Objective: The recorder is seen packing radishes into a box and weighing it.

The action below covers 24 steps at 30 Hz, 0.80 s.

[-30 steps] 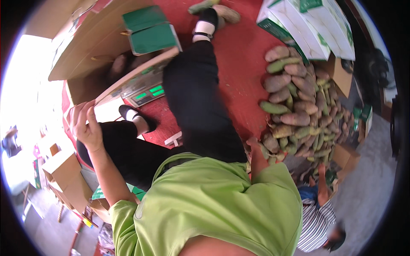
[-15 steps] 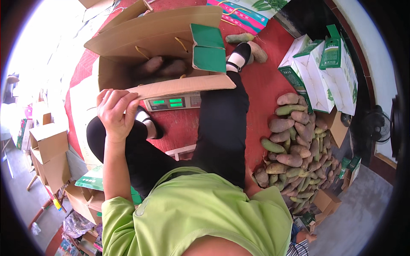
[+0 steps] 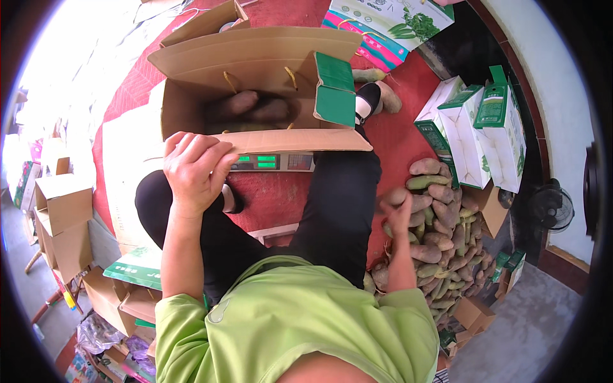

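Note:
An open cardboard box (image 3: pixel 255 57) with green-printed flaps sits on a weighing scale (image 3: pixel 271 162) with a lit green display. Sweet potatoes (image 3: pixel 246 108) lie inside it. My left hand (image 3: pixel 191 169) grips the near flap of the box at its left end. My right hand (image 3: pixel 399 214) is blurred at the edge of a heap of sweet potatoes (image 3: pixel 440 236) on the red floor to my right; a potato seems to be in its fingers, but the blur hides the grip. I sit with black-trousered legs on either side of the scale.
White-and-green cartons (image 3: pixel 476 127) stand beyond the potato heap, and another printed carton (image 3: pixel 389 22) lies at the back. Empty cardboard boxes (image 3: pixel 64 217) are stacked at my left. A small black fan (image 3: pixel 552 207) sits at the far right. Two loose potatoes (image 3: pixel 377 83) lie by my shoe.
My view swung so the box is now centred. My left hand rose from my knee to the box's near flap. My right hand came into view at the potato heap.

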### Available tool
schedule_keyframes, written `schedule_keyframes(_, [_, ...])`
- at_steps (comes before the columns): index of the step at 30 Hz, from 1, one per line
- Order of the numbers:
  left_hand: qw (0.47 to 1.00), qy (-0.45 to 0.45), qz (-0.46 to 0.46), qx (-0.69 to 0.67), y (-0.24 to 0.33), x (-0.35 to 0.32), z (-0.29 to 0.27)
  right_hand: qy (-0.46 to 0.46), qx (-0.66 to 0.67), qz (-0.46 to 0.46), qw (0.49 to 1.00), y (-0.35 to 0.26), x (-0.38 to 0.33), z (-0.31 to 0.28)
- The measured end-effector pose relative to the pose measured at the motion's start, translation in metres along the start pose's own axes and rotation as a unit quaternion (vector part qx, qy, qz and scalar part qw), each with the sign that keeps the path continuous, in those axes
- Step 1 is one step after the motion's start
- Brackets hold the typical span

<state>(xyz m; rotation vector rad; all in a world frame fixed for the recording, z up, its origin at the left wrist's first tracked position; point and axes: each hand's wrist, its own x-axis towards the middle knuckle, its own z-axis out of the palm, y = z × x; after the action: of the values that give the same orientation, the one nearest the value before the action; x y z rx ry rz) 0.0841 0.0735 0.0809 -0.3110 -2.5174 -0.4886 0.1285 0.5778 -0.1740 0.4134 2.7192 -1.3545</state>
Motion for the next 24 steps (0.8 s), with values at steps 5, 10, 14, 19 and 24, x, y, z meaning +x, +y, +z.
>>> schedule_keyframes(5, [1.0, -0.014, -0.003, -0.007, 0.0, 0.0, -0.002, 0.024, 0.19, -0.091, 0.977, -0.233, 0.046, -0.042])
schedule_keyframes(10, [1.0, -0.012, -0.009, -0.015, 0.0, -0.001, -0.004, -0.065, 0.232, -0.287, 0.927, -0.374, 0.058, -0.044])
schedule_keyframes(14, [1.0, -0.012, -0.013, -0.02, -0.001, -0.002, -0.005, -0.149, 0.193, -0.384, 0.891, -0.442, 0.057, 0.005])
schedule_keyframes(19, [1.0, -0.01, -0.005, -0.022, -0.002, -0.001, -0.005, -0.174, -0.021, -0.538, 0.824, -0.457, 0.074, 0.077])
schedule_keyframes(24, [0.999, -0.037, 0.0, -0.033, 0.002, 0.004, -0.005, -0.228, -0.438, -0.494, 0.715, -0.442, 0.077, 0.123])
